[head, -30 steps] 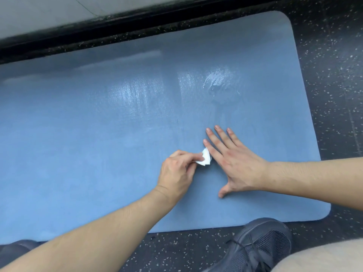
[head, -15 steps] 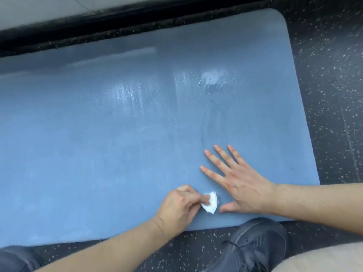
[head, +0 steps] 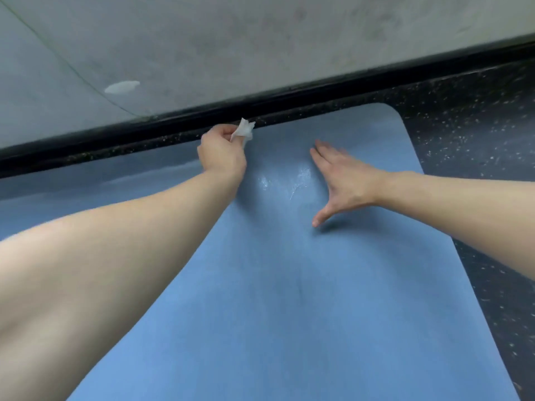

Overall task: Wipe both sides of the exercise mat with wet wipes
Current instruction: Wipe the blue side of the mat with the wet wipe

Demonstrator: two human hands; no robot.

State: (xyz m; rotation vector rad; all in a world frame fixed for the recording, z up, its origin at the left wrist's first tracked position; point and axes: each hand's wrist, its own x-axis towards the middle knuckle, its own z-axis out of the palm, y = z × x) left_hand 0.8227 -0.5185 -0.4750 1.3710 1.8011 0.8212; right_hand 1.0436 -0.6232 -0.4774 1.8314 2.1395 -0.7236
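Step in hand: wiping the upper face of the flat blue foam exercise mat (head: 333, 299). Your left hand (head: 221, 153) pinches the crumpled white wet wipe (head: 244, 129) at the mat's far edge. Your right hand (head: 344, 180) lies beside it, fingers straight, pressing the mat flat; a wet sheen sits between the hands. Next move, likely: draw the wipe toward you in a fresh strip. Beyond the hands: dark speckled floor (head: 477, 117), black baseboard (head: 318, 92), grey wall (head: 260, 39).

wipe (head: 244, 129) at mat's (head: 318, 285) far edge, left of right hand (head: 344, 180).
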